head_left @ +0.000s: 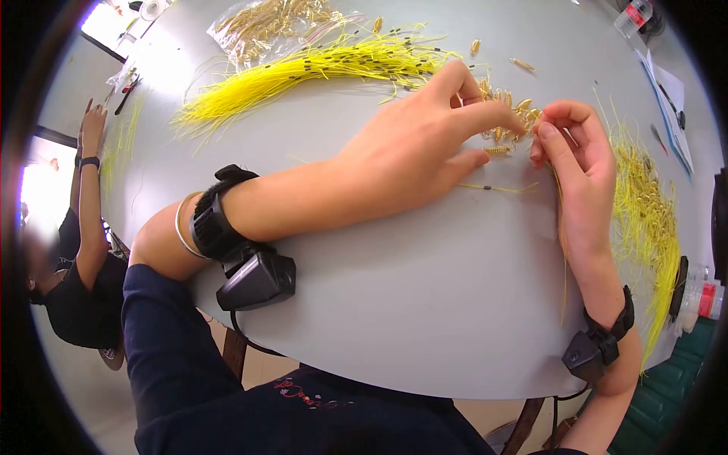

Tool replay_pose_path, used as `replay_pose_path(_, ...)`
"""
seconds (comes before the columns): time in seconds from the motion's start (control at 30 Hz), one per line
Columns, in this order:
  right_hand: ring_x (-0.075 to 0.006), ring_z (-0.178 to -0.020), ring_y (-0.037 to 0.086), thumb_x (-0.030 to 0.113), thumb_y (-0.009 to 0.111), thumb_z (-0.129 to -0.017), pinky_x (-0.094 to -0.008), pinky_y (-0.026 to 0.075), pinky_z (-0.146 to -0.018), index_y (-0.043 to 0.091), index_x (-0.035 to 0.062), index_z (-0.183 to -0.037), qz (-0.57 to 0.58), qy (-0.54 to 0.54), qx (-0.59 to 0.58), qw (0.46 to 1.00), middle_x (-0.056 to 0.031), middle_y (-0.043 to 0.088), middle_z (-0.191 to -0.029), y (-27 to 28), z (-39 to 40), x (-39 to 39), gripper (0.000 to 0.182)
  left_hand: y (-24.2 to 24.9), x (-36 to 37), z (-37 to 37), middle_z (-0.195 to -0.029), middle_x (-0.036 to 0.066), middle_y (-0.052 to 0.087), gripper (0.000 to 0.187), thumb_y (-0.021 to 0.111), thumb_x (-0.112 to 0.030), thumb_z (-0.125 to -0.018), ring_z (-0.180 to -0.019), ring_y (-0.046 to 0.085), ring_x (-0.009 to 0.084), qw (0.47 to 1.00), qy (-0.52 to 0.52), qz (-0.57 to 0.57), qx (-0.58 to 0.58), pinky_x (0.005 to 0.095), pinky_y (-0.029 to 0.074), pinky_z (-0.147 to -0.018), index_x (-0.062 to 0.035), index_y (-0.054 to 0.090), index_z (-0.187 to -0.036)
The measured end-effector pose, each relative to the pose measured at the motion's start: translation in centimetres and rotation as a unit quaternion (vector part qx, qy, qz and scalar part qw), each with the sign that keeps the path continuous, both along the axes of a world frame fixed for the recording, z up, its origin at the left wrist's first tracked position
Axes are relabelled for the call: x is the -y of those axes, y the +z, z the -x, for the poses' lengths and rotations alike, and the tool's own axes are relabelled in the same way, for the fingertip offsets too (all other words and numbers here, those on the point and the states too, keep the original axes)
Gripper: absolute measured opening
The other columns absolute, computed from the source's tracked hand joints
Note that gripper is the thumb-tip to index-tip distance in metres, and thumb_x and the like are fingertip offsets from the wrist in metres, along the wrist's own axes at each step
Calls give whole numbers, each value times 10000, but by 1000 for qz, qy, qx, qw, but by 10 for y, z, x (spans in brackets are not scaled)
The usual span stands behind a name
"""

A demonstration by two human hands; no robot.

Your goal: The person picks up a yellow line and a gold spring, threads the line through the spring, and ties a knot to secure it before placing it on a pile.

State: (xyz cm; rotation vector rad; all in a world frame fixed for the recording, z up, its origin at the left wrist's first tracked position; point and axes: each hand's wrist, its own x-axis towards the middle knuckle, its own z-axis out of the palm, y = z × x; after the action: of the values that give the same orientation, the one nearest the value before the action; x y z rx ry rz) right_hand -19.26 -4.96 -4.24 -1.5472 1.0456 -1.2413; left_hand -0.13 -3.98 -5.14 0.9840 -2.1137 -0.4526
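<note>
My left hand (425,140) reaches across the table with index finger and thumb apart. Its index fingertip is at a small pile of gold coil-shaped metal pieces (500,102), and I see nothing held in it. A single gold coil (497,150) lies near the thumb. Just right of the pile, my right hand (580,148) pinches thumb against forefinger on a thin yellow strand (562,227) that hangs down past the wrist; the pinched end is mostly hidden. Below the left thumb lies another yellow strand with a black bead (487,187).
A bundle of yellow strands with black beads (303,68) lies at the back, before a clear bag of gold pieces (265,30). More strands with gold pieces (644,197) lie at right. A bottle (633,17) stands far right. Another person's arm (91,167) reaches in at left.
</note>
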Motion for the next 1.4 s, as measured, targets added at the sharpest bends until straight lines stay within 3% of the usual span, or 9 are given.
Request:
replay_pose_path(0.07,-74,-699,540,52,553,-876,-215,443,-627,538,20,-973,2,2,-4,1000,-21,553,-853,0,0,0,103,0,0,-2,-943,83,495,133,637,-107,-773,-814,564,277,1000,0,-20,19,370,467,-712,-125,606,-901)
replay_pose_path(0.13,-73,-698,536,52,551,-877,-214,440,-626,539,19,-973,4,3,-7,1000,-21,554,-854,1,1,0,102,-1,2,-3,-917,82,492,169,658,-45,-779,-798,562,194,999,-24,-9,28,288,500,-633,-75,627,-942)
replay_pose_path(0.37,-71,-698,530,33,538,-876,-212,438,-631,537,22,-984,-2,10,-5,1000,-20,552,-856,2,1,-2,108,0,1,-2,-907,76,504,113,641,-23,-785,-768,577,195,999,-31,-24,30,274,490,-611,-36,587,-884)
replay_pose_path(0.47,-73,-709,538,15,537,-875,-209,445,-645,547,19,-992,5,37,0,999,-21,559,-858,5,-2,-5,117,0,3,-1,-904,47,536,121,631,-25,-790,-748,573,147,998,10,17,-58,239,429,-525,-26,552,-881)
replay_pose_path(0.63,-82,-742,562,2,540,-883,-202,457,-677,589,7,-973,22,104,-46,993,-27,587,-874,7,-3,-10,103,7,0,-4,-842,-2,577,102,611,-44,-811,-694,524,41,993,-27,-94,-66,186,328,-460,-36,535,-879)
replay_pose_path(0.93,-90,-729,581,-14,539,-883,-201,470,-668,580,3,-975,-1,130,-18,991,-41,605,-899,6,-4,-10,102,11,-1,-7,-832,-57,566,153,608,-149,-850,-602,392,-14,964,-28,-230,-128,162,276,-471,-56,597,-971)
replay_pose_path(1.03,-99,-727,589,-28,527,-883,-202,473,-655,554,5,-997,-56,122,17,991,-52,604,-909,8,-7,-13,122,17,-2,-8,-865,-49,573,167,603,-187,-874,-647,411,-14,954,-29,-270,-130,161,302,-507,-52,597,-971)
replay_pose_path(1.2,-109,-726,597,-20,529,-883,-214,472,-647,529,5,-999,32,92,-10,995,-55,585,-913,6,-3,-10,119,3,4,-4,-903,-18,589,200,599,-213,-893,-699,471,16,946,-59,-247,-202,179,354,-586,-42,565,-991)
replay_pose_path(1.4,-92,-713,582,1,548,-878,-213,456,-626,533,10,-970,12,64,18,998,-29,560,-843,5,-7,-11,93,1,2,-3,-862,15,602,258,605,-177,-888,-726,513,49,943,-66,-238,-224,194,377,-612,-46,476,-1070)
